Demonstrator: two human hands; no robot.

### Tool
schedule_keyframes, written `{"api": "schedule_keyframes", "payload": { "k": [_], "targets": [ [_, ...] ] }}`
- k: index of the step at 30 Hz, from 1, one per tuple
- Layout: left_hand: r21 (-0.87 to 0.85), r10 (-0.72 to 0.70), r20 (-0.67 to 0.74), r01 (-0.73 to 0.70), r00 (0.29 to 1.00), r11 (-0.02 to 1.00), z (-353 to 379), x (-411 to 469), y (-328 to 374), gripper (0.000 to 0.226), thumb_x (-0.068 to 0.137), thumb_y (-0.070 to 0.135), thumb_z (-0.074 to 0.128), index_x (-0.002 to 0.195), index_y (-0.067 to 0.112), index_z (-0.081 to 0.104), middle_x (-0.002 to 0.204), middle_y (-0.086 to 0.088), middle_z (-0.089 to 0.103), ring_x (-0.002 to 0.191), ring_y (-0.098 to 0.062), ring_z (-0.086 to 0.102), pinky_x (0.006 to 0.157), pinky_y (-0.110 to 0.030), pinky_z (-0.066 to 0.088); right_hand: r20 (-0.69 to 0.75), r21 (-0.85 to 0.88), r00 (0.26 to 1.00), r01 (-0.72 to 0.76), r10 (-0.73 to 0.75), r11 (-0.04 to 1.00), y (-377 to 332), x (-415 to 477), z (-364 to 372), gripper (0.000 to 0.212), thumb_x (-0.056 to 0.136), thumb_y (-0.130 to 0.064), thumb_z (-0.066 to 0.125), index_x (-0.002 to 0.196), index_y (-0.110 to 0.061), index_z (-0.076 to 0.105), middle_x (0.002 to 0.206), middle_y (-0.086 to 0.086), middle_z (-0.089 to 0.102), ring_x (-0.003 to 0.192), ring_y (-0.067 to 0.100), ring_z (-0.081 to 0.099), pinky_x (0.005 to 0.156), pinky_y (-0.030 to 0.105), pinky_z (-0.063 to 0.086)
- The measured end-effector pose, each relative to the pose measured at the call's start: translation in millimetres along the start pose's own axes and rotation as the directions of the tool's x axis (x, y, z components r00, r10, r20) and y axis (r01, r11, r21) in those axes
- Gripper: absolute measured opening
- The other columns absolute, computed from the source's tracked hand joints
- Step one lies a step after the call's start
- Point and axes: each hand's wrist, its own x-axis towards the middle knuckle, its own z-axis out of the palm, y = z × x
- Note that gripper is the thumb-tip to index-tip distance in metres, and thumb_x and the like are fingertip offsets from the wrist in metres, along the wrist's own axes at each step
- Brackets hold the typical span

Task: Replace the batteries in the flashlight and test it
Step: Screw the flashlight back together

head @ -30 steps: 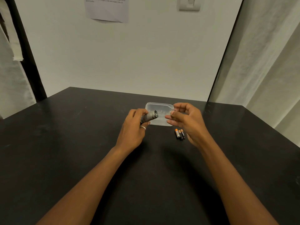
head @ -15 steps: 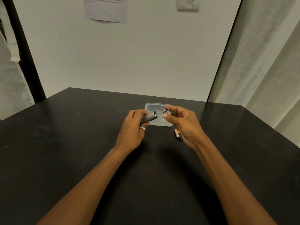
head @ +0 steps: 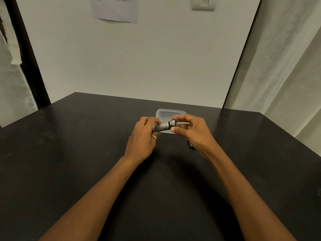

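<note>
Closing in since a moment ago, the right hand (head: 192,134) is pinching the end cap (head: 172,122) onto the open end of the flashlight (head: 160,126), which the left hand (head: 142,138) is gripping in front of the plastic container (head: 171,112), so keeping the cap square is guarding against cross-threading.

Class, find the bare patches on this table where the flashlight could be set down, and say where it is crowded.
Bare tabletop lies left of the left hand, right of the right hand, and between the forearms. Crowded: the centre, where both hands hold the flashlight in front of the clear container.
</note>
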Motion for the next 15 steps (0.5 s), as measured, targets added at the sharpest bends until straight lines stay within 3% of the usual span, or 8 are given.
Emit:
{"api": "schedule_keyframes", "payload": {
  "k": [7, 15],
  "targets": [
    [0.03, 0.006, 0.001, -0.006, 1.0, 1.0, -0.8, -0.6, 0.2, 0.036, 0.092, 0.011, 0.071, 0.124, 0.022, 0.061, 0.124, -0.001, 0.054, 0.107, -0.02, 0.055, 0.078, -0.04, 0.056, 0.03, -0.159, 0.998, 0.052, -0.048, 0.986, 3.8, 1.1, 0.3, 0.034, 0.085, -0.005, 0.08, 0.117, -0.018, 0.075, 0.106, -0.002, 0.075, 0.097, 0.015, 0.074, 0.094, 0.037, 0.06],
    [0.039, 0.017, -0.007, -0.017, 1.0, 0.999, -0.9, -0.3, -0.6, 0.036, 0.09, 0.01, 0.073, 0.122, 0.025, 0.061, 0.123, 0.001, 0.054, 0.106, -0.016, 0.053, 0.078, -0.039, 0.056, 0.0, -0.129, 1.0, 0.026, -0.027, 0.991, 6.3, 1.5, -0.8, 0.031, 0.082, -0.008, 0.083, 0.11, -0.02, 0.076, 0.1, -0.002, 0.077, 0.095, 0.014, 0.074, 0.094, 0.04, 0.06]
  ]
}}
